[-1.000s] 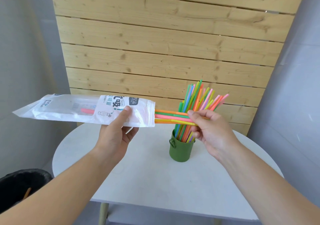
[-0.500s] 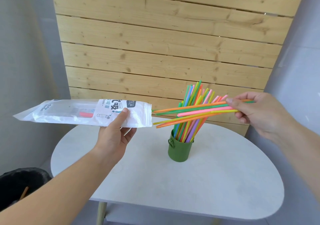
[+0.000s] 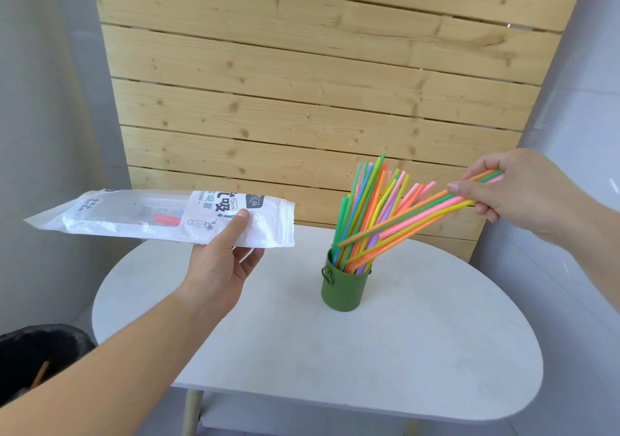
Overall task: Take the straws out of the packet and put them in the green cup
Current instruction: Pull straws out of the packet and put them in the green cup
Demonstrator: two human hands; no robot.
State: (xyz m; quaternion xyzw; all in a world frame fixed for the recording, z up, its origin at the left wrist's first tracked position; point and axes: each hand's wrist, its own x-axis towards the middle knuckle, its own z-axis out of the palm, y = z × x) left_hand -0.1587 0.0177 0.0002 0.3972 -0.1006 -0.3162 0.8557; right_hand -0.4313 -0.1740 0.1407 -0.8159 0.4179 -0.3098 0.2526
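My left hand holds the white straw packet level above the table's left side, its open end facing right; a red bit shows inside it. My right hand pinches a small bunch of loose straws, orange, green, pink and yellow, by their far ends. The bunch slants down to the left, with its free tips just above the rim of the green cup. The cup stands on the white table and holds several coloured straws standing upright and fanned out.
A wooden slat panel stands behind the table. A black bin sits on the floor at the lower left. Grey walls close in on both sides.
My right hand has pulled the bunch of straws fully out of the packet, carried it right, then tilted its free ends down toward the cup. The left hand kept the packet roughly in place.
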